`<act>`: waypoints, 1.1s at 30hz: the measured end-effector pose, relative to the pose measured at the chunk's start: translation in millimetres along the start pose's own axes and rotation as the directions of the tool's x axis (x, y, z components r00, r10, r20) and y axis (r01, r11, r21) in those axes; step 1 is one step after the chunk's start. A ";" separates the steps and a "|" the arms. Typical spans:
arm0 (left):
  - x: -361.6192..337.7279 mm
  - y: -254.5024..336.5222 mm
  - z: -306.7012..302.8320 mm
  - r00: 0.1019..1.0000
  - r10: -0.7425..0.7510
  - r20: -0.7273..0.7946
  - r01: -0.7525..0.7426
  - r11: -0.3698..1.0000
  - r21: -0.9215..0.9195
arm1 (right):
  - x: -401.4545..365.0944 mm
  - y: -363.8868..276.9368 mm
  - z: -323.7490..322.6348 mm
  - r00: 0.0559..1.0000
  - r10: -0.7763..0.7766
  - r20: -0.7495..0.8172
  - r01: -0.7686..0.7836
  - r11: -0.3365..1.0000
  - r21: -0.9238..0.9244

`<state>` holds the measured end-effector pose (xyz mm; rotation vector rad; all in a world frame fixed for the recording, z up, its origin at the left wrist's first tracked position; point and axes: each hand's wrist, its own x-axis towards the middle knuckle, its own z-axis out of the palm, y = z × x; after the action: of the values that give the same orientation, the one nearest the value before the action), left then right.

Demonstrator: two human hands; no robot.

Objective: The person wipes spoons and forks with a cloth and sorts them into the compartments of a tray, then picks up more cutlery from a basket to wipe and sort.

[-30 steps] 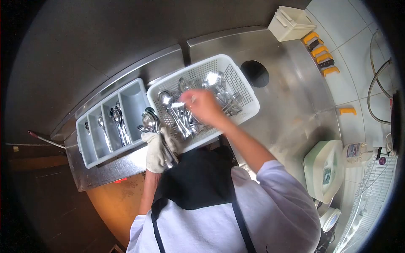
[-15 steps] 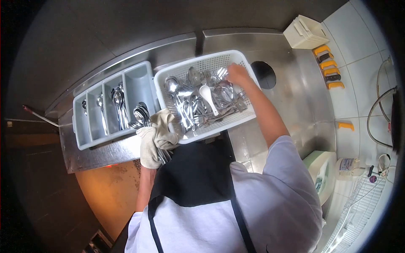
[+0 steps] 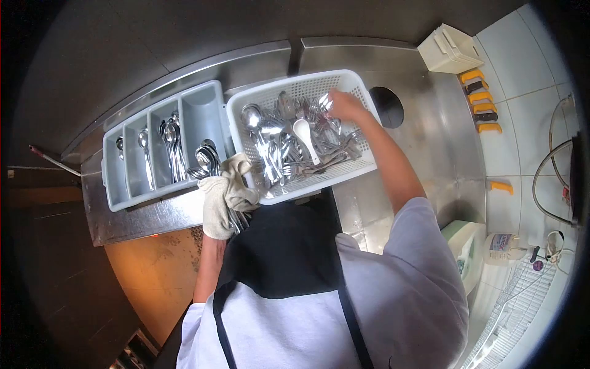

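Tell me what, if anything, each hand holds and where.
Left hand, through a cloth: spoons, by their handles. Right hand, among the forks in the basket: grip cannot be told.

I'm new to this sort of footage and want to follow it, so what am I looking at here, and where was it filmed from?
There is no machine here: the hands are a person's own. Every picture comes from one camera worn on the head, looking forward and down, so the person's left hand is on your left.

On the shiny metal counter stand a grey plastic tray with compartments and, beside it, a white perforated plastic basket. The basket holds a jumble of metal cutlery and one white spoon; some tray compartments hold metal cutlery too.

The left hand, covered by a beige cloth, holds a bundle of metal spoons. The right hand reaches into the basket; whether it grips anything is unclear.
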<state>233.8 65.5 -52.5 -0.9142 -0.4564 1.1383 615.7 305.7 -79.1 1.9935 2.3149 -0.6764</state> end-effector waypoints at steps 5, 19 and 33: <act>-0.1 0.2 6.0 0.991 -0.137 0.008 0.106 0.724 -0.682 | 9.6 17.6 13.0 0.995 0.077 -0.066 -0.073 0.996 0.059; 5.0 -5.0 5.4 0.986 -0.118 -0.115 0.027 0.804 -0.594 | -52.4 -35.8 -65.1 0.799 -0.034 -0.601 0.103 0.991 0.080; 24.3 -7.8 2.0 0.991 0.100 -0.094 -0.081 0.978 0.191 | -118.5 -93.2 -119.9 0.388 0.082 -0.918 0.532 0.793 0.296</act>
<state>246.1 87.6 -48.2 -0.8310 -0.2210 1.1892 581.8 224.8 92.4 2.8376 3.4068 -0.2354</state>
